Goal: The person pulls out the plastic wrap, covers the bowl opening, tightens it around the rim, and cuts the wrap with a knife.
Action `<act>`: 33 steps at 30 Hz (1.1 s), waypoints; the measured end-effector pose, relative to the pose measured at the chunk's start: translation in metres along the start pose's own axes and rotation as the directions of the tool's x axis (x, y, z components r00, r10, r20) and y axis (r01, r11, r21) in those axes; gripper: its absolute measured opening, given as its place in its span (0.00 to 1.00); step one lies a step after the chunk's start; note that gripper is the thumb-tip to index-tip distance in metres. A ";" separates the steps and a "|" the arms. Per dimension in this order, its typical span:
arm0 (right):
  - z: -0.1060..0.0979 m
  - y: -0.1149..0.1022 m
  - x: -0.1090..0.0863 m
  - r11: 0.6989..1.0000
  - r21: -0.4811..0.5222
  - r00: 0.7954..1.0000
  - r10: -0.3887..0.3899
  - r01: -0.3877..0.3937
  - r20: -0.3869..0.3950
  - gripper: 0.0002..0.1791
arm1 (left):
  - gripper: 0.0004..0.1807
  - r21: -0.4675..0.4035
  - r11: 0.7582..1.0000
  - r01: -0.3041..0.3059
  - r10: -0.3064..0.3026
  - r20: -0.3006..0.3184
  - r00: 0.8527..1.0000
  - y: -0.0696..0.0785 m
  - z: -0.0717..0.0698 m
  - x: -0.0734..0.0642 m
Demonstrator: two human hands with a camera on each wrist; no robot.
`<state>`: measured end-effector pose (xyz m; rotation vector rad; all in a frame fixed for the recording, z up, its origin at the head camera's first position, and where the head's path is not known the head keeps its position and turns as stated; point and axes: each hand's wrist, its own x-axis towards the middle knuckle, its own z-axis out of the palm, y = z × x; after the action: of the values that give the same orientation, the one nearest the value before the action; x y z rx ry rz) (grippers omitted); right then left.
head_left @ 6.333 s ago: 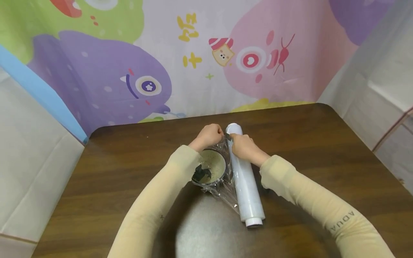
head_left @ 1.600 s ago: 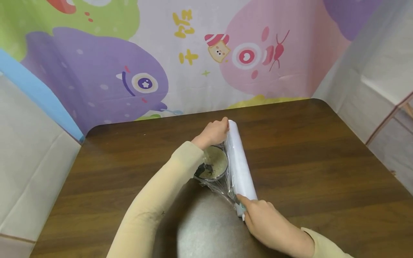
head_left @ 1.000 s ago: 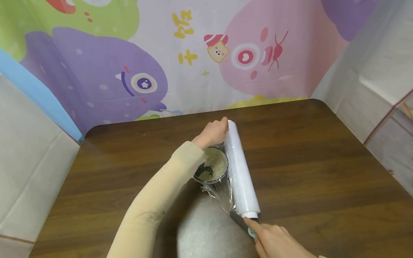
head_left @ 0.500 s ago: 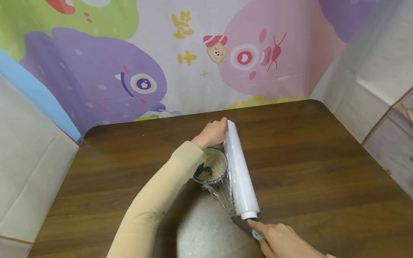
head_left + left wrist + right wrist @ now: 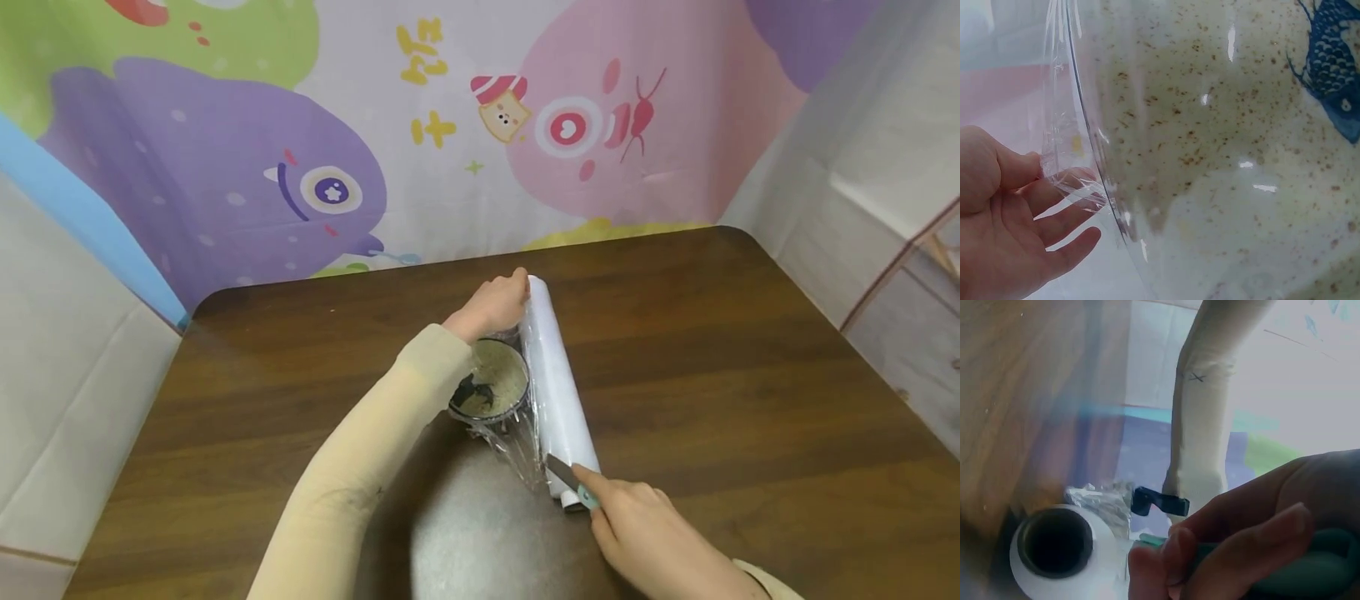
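A large white roll of plastic wrap lies lengthwise on the table, its clear film stretched over a round bowl at its left. Through the film, the left wrist view shows brown specks and a blue fish inside the bowl. My left hand pinches the film between thumb and index finger at the roll's far end, other fingers spread. My right hand grips a knife by its pale teal handle, blade over the roll's near end, tip at the film's edge. The right wrist view shows the roll's hollow end.
Both hands work over a dark wooden table, with a pale sheen in front of the bowl. Behind it hangs a cartoon-printed cloth. Pale panels stand at left and right.
From the roll's far end, my right hand has brought the knife to its near end, just past it, then slightly back over it. My left hand moved onto the far end, then stayed.
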<state>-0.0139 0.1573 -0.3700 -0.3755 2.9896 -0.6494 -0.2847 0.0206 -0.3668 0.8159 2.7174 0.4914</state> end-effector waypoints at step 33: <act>0.023 0.006 -0.014 0.977 0.096 0.958 -0.208 0.192 0.198 0.22 | 0.12 0.056 0.998 0.007 -0.008 0.010 1.000 0.002 0.000 -0.002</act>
<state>0.0013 0.1570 -0.3933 -0.7012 2.7431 -0.6907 -0.2820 0.0212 -0.3660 0.8197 2.7352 0.4109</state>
